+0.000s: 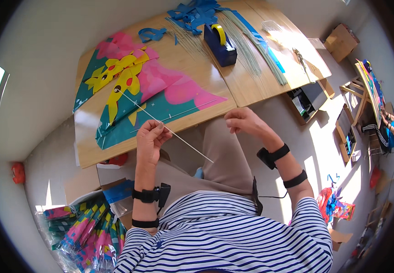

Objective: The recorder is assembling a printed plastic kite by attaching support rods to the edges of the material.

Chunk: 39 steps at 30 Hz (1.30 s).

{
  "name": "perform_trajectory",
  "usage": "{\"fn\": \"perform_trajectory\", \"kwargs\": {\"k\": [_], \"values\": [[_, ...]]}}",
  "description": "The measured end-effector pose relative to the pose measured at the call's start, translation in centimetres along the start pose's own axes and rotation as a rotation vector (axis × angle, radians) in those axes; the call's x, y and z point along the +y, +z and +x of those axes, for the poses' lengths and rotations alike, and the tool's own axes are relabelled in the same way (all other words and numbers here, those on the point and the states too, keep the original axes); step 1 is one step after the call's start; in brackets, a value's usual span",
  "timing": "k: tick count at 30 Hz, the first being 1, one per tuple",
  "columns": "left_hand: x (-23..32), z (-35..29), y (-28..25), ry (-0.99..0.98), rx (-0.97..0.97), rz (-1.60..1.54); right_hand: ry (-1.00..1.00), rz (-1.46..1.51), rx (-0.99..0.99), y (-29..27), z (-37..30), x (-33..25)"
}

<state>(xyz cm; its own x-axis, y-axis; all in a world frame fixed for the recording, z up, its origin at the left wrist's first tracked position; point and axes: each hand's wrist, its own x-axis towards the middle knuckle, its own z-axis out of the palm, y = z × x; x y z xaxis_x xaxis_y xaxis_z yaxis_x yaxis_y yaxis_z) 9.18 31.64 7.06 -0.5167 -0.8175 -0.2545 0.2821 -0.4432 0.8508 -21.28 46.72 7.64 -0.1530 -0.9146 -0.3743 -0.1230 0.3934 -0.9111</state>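
Observation:
My left hand [150, 140] is closed in a pinch around a thin white rod [189, 146]. The rod slants from above the printed sheets down to the right, over my lap. To the right, just off the table's front edge, my right hand [250, 123] has its fingers curled together; whether anything is in them I cannot make out. Beyond my left hand, kite-like sheets [160, 108] in green and pink with yellow cartoon figures lie overlapping on the wooden table [213, 79]. Another thin rod [192, 109] lies along the front sheet.
A dark blue tape dispenser [220, 51] with yellow tape stands mid-table. Around it lie many thin rods [247, 58] and blue strips [197, 13]. A metal hand tool [300, 59] rests at right. Plastic-wrapped printed sheets [88, 230] fill the lower left. Another person [390, 123] works far right.

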Motion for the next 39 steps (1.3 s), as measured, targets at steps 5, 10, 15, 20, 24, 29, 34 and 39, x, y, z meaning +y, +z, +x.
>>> {"fn": "perform_trajectory", "kwargs": {"k": [5,10,15,20,24,29,34,39], "values": [[-0.2,0.0,-0.2,-0.048,0.020,0.030,-0.084,0.050,0.604,-8.7,10.9,-0.6],[0.0,-0.5,-0.6,-0.078,0.079,0.051,-0.056,0.111,0.658,-12.7,17.7,-3.4],[0.0,-0.3,-0.6,-0.114,0.102,0.071,-0.013,-0.013,0.636,-13.5,20.6,-4.8],[-0.6,0.2,-0.8,-0.128,0.068,0.067,0.023,0.024,0.685,-14.0,21.7,-5.0],[-0.9,0.2,-0.8,-0.128,0.067,0.061,0.019,0.065,0.655,-13.9,21.6,-5.4],[-0.7,-0.1,-0.4,-0.132,0.076,0.070,0.022,0.128,0.706,-13.9,21.6,-5.7],[-0.5,-0.1,0.6,-0.121,0.068,0.054,0.034,0.213,0.604,-14.4,19.6,-5.4],[0.1,0.6,3.4,-0.107,-0.024,0.086,-0.116,0.335,0.526,-13.1,11.9,-4.4]]}}
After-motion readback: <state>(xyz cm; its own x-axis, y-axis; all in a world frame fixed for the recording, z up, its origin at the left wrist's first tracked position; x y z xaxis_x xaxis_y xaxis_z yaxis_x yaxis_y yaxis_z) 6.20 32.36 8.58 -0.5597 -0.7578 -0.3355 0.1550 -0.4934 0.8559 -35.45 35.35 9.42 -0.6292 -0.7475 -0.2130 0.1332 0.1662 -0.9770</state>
